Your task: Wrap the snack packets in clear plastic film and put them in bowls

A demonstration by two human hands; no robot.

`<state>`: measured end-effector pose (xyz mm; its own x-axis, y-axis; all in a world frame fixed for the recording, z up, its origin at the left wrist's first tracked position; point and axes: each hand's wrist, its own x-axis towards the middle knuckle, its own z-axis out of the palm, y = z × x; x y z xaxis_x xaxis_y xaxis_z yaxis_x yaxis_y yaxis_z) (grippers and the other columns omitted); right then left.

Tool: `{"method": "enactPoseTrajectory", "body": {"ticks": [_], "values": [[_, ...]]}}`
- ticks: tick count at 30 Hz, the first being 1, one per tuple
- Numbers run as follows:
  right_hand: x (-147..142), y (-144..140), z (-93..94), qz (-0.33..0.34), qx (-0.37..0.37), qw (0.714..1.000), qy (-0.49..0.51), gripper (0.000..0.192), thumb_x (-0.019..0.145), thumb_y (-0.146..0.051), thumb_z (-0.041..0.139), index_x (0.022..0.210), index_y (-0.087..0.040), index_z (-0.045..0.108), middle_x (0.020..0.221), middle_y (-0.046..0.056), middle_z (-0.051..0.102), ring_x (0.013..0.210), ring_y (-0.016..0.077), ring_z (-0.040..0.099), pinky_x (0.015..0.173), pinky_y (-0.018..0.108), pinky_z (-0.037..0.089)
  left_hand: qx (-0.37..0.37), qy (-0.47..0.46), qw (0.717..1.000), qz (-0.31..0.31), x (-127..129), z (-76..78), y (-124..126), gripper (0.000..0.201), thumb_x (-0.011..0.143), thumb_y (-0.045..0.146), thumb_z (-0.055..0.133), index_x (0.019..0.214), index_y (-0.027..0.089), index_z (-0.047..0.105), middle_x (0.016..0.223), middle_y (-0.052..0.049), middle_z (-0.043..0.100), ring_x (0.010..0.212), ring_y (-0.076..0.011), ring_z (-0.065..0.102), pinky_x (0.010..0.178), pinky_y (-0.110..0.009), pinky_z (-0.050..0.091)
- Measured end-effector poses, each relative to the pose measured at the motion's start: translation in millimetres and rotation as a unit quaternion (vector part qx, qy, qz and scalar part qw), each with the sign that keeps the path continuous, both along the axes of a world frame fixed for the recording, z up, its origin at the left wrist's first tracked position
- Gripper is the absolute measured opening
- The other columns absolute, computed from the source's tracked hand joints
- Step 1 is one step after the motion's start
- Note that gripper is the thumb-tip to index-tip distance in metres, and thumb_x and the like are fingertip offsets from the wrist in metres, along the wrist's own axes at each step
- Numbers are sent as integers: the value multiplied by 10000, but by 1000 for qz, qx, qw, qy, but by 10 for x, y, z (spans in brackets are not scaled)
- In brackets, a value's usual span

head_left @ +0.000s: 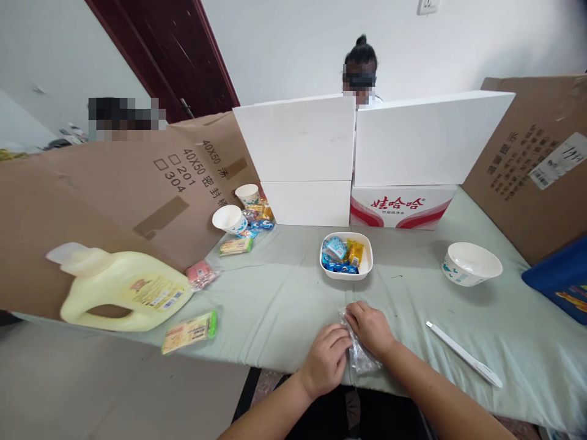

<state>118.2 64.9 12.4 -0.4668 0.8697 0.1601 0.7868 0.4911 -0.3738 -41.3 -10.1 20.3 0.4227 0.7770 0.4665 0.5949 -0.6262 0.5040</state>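
At the near edge of the table (pixel 284 305), covered in a pale green cloth, your two hands meet over a small clear plastic packet (pixel 360 354). Your left hand (pixel 325 360) has its fingers curled in against the packet's left side, and your right hand (pixel 371 327) pinches the packet's upper end with closed fingers; the packet lies tilted between them, its lower end resting on the cloth near the edge. What is inside the packet cannot be made out.

Just beyond your hands stands a white square dish (pixel 346 272) filled with small wrapped snacks in blue and yellow. To your right a white paper bowl (pixel 472 264) sits well apart from the dish, and a long white utensil (pixel 463 353) lies slantwise on the cloth nearer to you. To your left a pale yellow jug (pixel 121 287) lies on its side, with a green-edged snack packet (pixel 189 332) just in front of it and a pink packet (pixel 202 273) beside it. Farther back on the left, two paper cups (pixel 230 219) stand among more loose wrapped snacks (pixel 254 223). White boxes (pixel 362 146) stacked across the far side of the table form a screen, flanked by brown cardboard sheets (pixel 114 201), and another person sits behind them.
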Motion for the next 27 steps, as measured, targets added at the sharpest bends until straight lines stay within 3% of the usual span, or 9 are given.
{"method": "enactPoseTrajectory", "body": {"ticks": [3,7,11,17,20,22,24,27], "values": [[-6,-11,-27,-5,21,1000,-17,168,954,-259,437,1025,-220,584,924,37,667,771,153,650,638,246,436,24,-41,999,25,-38,9,-2,316,857,89,370,1051,161,609,1012,-120,605,1020,-229,552,895,-423,497],[2,-38,-23,-12,50,998,-24,204,954,-240,426,1100,-216,566,910,33,667,774,159,637,646,260,439,0,27,1000,-15,-2,56,20,225,909,250,447,980,179,649,1128,-115,579,1066,-255,518,939,-442,464],[28,-2,19,-30,81,996,-31,189,929,-214,445,1053,-192,585,885,62,645,847,203,597,722,302,442,-43,56,997,7,60,58,39,198,908,247,481,839,186,657,975,-79,609,951,-214,529,877,-385,482],[268,108,230,-79,118,990,-24,175,902,-238,494,1007,-154,605,1000,132,609,972,269,532,837,401,435,-49,36,998,17,16,61,37,144,865,241,559,969,187,643,1058,-91,590,961,-215,542,861,-372,486],[408,-99,341,-16,134,991,26,200,934,-246,454,1056,-175,595,1062,108,604,1017,236,530,903,388,435,-44,-15,995,84,-25,107,131,182,903,224,469,1008,182,612,1050,-99,585,977,-211,559,865,-362,481],[465,-319,356,27,128,988,77,197,946,-244,435,1064,-190,584,1038,90,606,982,213,552,880,368,460,-91,-25,981,169,-21,149,248,191,900,273,492,1045,184,580,920,-66,602,900,-208,584,823,-357,486],[500,-530,315,26,109,987,116,197,953,-230,416,1075,-201,568,1010,82,606,939,201,575,825,352,492,-177,-15,957,229,18,185,383,339,840,343,602,1129,181,532,777,-7,597,781,-198,597,756,-339,487],[534,-735,191,2,86,985,147,201,955,-219,403,1094,-212,548,985,77,608,912,197,597,785,346,521,-283,-31,932,223,119,197,547,435,771,271,674,1162,184,505,687,47,600,676,-162,597,694,-289,469]]}}
